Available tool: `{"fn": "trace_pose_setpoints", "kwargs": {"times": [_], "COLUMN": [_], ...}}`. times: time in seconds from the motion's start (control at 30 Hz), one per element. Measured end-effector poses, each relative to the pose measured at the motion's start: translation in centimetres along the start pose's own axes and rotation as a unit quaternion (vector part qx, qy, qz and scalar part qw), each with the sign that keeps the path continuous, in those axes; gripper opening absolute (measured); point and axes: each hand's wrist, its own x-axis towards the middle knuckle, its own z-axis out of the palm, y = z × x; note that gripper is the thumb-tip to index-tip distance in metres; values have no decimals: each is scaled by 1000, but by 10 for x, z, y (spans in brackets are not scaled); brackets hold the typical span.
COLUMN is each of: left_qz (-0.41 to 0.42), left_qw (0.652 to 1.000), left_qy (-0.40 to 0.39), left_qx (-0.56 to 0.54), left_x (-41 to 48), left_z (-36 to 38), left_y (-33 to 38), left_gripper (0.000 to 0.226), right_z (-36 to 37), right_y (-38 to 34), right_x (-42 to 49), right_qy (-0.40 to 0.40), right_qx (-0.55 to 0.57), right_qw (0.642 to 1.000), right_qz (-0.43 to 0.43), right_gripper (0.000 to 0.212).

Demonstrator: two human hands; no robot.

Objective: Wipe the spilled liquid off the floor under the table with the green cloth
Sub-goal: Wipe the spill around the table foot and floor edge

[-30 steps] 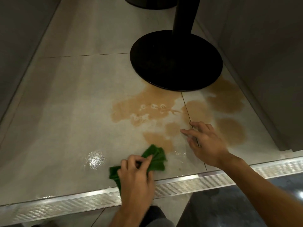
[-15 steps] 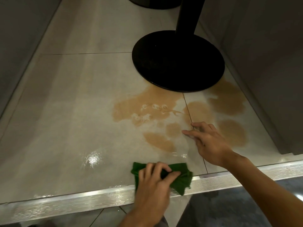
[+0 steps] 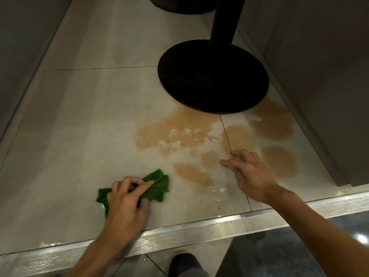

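Head view: your left hand (image 3: pixel 124 204) fingers pinch the cloth (image 3: pixel 157 184) on the floor (image 3: pixel 79 136); your right hand (image 3: pixel 251 176) fingers rest spread beside the spill (image 3: pixel 191 172).

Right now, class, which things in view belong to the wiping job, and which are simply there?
Belongs to the job:
green cloth, under the left hand
brown spill
floor
right hand, open, braced on the floor

Simply there:
black table base
metal step strip
shoe

No text, label, brand, number or sign can be read anywhere in the frame.
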Motion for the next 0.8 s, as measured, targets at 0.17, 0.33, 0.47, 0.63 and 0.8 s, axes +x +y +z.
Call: {"fn": "trace_pose_setpoints", "kwargs": {"times": [0.17,0.33,0.47,0.63,0.8], "left_qz": [-9,76,88,-27,-175], "left_qw": [997,987,979,962,863], "left_qy": [-64,-142,-182,-233,-199], "left_qx": [-32,-16,3,-141,-431], "left_x": [-23,-31,-27,-8,34], "left_z": [39,59,47,28,-17], "left_y": [83,140,146,145,141], "left_gripper": [57,60,39,21,18], "right_z": [-2,-3,-4,-28,-53], "right_y": [0,3,-1,-32,-61], "right_x": [0,1,-3,-6,-9], "right_qy": [-12,-29,-41,-74,-134], "right_qx": [12,21,45,262,618], "right_qw": [1000,999,998,958,764], "right_qz": [3,2,17,90,128], "right_gripper": [51,51,37,28,62]}}
